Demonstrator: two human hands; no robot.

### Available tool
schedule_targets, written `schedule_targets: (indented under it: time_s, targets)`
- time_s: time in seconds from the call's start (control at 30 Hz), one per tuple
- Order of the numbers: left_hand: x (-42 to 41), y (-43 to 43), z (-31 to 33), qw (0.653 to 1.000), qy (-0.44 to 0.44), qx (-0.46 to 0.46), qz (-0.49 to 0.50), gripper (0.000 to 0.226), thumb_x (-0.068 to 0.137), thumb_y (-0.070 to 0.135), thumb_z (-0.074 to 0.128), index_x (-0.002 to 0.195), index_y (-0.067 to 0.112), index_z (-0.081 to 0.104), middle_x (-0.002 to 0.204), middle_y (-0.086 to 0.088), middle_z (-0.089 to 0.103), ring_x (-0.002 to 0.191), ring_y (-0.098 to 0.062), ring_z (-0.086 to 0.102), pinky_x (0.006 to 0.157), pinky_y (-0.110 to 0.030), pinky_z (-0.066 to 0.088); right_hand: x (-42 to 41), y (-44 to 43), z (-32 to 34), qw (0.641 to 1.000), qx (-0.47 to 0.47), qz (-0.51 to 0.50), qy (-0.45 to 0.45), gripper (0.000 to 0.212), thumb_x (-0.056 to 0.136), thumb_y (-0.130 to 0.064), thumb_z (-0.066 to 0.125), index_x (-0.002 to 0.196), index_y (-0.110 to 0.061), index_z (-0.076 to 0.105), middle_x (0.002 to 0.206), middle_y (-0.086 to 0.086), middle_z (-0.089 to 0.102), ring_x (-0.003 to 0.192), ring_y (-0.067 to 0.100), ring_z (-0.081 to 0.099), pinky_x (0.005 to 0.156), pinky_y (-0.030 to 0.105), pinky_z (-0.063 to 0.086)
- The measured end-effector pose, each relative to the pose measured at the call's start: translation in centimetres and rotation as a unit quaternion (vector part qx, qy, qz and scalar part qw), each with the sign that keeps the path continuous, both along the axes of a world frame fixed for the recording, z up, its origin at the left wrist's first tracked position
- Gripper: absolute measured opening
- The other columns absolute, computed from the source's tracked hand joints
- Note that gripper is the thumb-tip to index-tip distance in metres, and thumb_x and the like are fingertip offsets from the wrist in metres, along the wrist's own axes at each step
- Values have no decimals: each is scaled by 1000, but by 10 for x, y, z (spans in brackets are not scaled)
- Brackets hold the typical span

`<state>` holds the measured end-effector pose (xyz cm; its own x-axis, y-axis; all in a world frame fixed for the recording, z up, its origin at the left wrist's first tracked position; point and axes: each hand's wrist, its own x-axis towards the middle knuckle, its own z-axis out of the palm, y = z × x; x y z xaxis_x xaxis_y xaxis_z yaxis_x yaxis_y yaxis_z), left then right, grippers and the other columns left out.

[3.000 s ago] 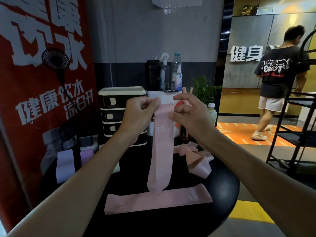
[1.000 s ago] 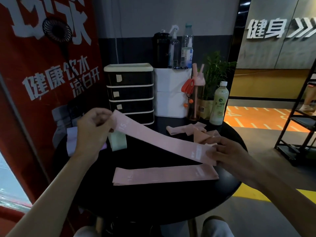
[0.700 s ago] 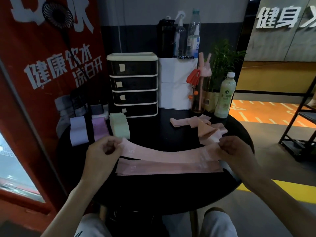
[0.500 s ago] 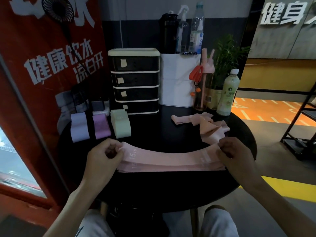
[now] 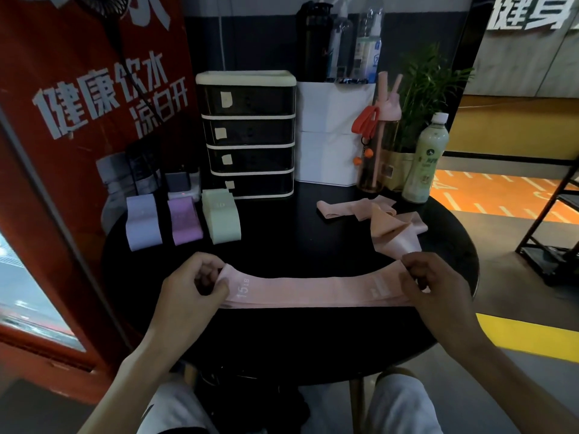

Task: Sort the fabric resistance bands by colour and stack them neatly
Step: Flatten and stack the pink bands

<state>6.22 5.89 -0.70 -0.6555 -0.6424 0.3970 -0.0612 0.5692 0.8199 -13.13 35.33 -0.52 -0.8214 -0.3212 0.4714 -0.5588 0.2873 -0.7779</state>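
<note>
Pink band: a long flat fabric loop, pink band [image 5: 313,291], lies stretched left to right across the near part of the round black table [image 5: 313,346]; "15 LB" printed near its left end.
Under it: a thin pink edge shows along the near side, prob. a second pink band beneath, but dim light, can't be sure.
Left hand: left hand [image 5: 188,296] curled, thumb & fingers pinching the band's left end, wrist low over the table.
Right hand: right hand [image 5: 438,286] knuckles up, fingertips pinching the right end; both forearms reach in from the near edge.
Sorted so far: lilac stack [image 5: 142,222], purple stack [image 5: 185,220] & pale green stack [image 5: 221,216] sit side by side at the far left, folded.
Still loose: a crumpled pile of pink/peach bands [image 5: 385,223] at the far right, near a green bottle [image 5: 424,159].
Step in hand: laying this pink band squarely on the pink stack.
Doing it well: keep light tension betw. both hands, line up ends & long edges w/ whatever lies below, lower flat, let go of both ends together, then smooth any ripple.
</note>
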Motion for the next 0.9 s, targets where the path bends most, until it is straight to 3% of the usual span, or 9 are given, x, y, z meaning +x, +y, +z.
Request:
schedule_targets:
  time_s: [0.1, 0.2, 0.4, 0.5, 0.57, 0.67, 0.77, 0.9]
  targets:
    - [-1, 0, -2, 1000, -18, -3, -2, 36, 80, -2, 73, 85, 33, 64, 81, 10, 63, 76, -15, 59, 74, -30, 48, -3, 0, -2, 1000, 18, -9, 16, 29, 87, 1, 65, 97, -26, 60, 91, -1, 64, 77, 6, 60, 64, 11, 48]
    - [-1, 0, -2, 1000, -27, -11, -11, 35, 80, -2, 72, 87, 31, 63, 77, 9, 60, 73, -14, 56, 71, -24, 45, -6, 0, -4, 998, 53, -15, 36, 26, 86, -1, 66, 96, -24, 61, 95, 1, 61, 79, 8, 57, 62, 15, 46]
    - [0, 2, -2, 998, -51, -47, -14, 39, 79, -3, 71, 88, 33, 59, 81, -1, 56, 75, -13, 51, 67, -13, 40, -8, 1, -8, 990, 132, -3, 46, 20, 87, -2, 65, 100, -16, 65, 108, -1, 48, 86, 12, 50, 72, 17, 42]
    - [0, 3, 0, 995, -60, -82, -2, 35, 83, 4, 71, 93, 35, 59, 93, 6, 52, 86, -5, 50, 79, -13, 40, -8, -1, -9, 986, 159, -7, 55, 16, 88, -3, 64, 101, -14, 65, 112, -2, 44, 94, 15, 49, 75, 14, 41]
    - [-2, 7, 5, 986, -46, -159, 6, 17, 86, 15, 67, 97, 28, 64, 100, 11, 51, 96, -9, 49, 89, -25, 40, -9, -2, -9, 986, 159, -9, 56, 16, 87, -4, 65, 100, -14, 66, 112, -2, 44, 97, 16, 49, 77, 12, 39]
    - [-17, 30, 19, 963, -53, -261, -43, 20, 84, 34, 54, 95, 24, 67, 100, 13, 56, 98, -15, 52, 86, -37, 42, -10, -2, -10, 983, 169, -6, 66, 16, 85, -2, 67, 98, -12, 68, 111, -1, 44, 100, 16, 47, 78, 11, 37]
    - [-45, 62, 26, 947, -85, -278, -133, 33, 82, 43, 43, 99, 29, 68, 101, 19, 55, 100, -9, 51, 86, -34, 39, -10, -1, -10, 981, 179, -5, 70, 16, 85, -3, 67, 98, -12, 68, 110, -1, 44, 99, 15, 47, 77, 9, 37]
    - [-76, 87, 16, 933, -117, -279, -197, 19, 93, 38, 56, 106, 31, 69, 107, 20, 53, 103, -5, 44, 94, -30, 36, -11, -1, -10, 980, 189, 3, 67, 16, 85, -6, 69, 99, -13, 68, 111, -1, 44, 100, 14, 46, 77, 5, 35]
